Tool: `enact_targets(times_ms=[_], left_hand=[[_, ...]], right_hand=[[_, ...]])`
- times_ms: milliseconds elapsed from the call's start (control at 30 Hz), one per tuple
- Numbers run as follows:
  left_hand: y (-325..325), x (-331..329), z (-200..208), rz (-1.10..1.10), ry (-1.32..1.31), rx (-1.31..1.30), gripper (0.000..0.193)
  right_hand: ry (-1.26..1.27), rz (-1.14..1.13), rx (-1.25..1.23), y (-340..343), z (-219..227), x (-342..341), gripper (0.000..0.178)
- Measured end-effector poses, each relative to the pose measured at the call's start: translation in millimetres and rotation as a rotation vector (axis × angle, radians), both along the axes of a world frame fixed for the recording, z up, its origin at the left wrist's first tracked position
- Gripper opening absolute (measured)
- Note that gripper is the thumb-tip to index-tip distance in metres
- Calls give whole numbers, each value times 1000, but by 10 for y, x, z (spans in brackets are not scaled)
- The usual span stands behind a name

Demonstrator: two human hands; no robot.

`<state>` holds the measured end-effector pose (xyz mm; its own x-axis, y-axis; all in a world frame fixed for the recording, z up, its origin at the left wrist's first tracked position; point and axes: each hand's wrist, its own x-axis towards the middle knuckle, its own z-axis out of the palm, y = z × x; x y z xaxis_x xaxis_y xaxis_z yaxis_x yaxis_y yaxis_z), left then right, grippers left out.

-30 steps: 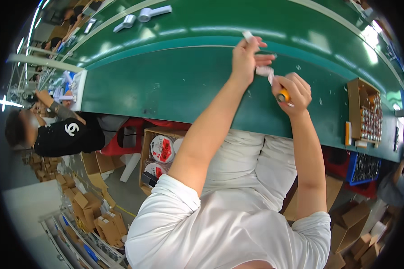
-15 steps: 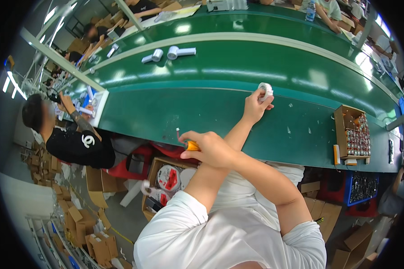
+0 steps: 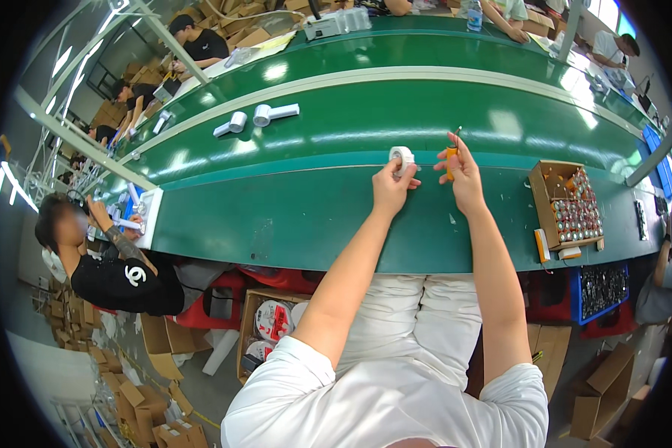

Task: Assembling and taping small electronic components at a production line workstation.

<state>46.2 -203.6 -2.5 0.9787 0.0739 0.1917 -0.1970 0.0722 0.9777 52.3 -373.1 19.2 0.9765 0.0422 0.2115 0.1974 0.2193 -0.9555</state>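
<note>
In my left hand (image 3: 390, 188) is a white ring-shaped piece (image 3: 401, 156), gripped between thumb and fingers above the green workbench (image 3: 276, 216). Whether it is a tape roll or a housing I cannot tell. Close beside it on the right, my right hand (image 3: 465, 178) holds an orange cylindrical battery (image 3: 451, 163) with a short wire at its top. The hands are apart, and the two pieces do not touch. To the right stands a cardboard box (image 3: 546, 213) with several silver-ended cylindrical batteries (image 3: 577, 220). An orange battery (image 3: 541, 245) stands against its near side.
Beyond the bench runs a green conveyor (image 3: 351, 123) carrying white round-headed pieces with handles (image 3: 275, 113). A co-worker (image 3: 119, 269) sits at the left beside a white tray (image 3: 155, 218). A blue crate (image 3: 603, 293) of dark parts is below the bench's right end.
My crossed arms have come apart. My right hand has moved from the left side to the right with the battery. My left hand, still holding the white piece, appears slightly further left.
</note>
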Motion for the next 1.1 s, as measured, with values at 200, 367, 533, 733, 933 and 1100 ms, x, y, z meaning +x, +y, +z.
enact_targets(times_ms=[200,367,533,733,933,1100], left_hand=[[23,-14,11,12,-11,109,29],[3,-1,-21,3,-55,138,28],[9,-9,-44,-41,-64,179,26],[-27,-15,-90,-21,-133,253,25],[-15,-8,-132,-11,-343,467,20],[-23,-39,-83,23,-398,577,24]], right_hand=[[136,50,137,89,-96,6,44],[57,4,-79,192,-161,-66,35],[11,-199,-453,198,38,-158,35],[-84,-246,-543,157,19,-172,34],[-48,-161,-557,133,46,-172,33],[-7,-94,-503,-18,113,-166,33]])
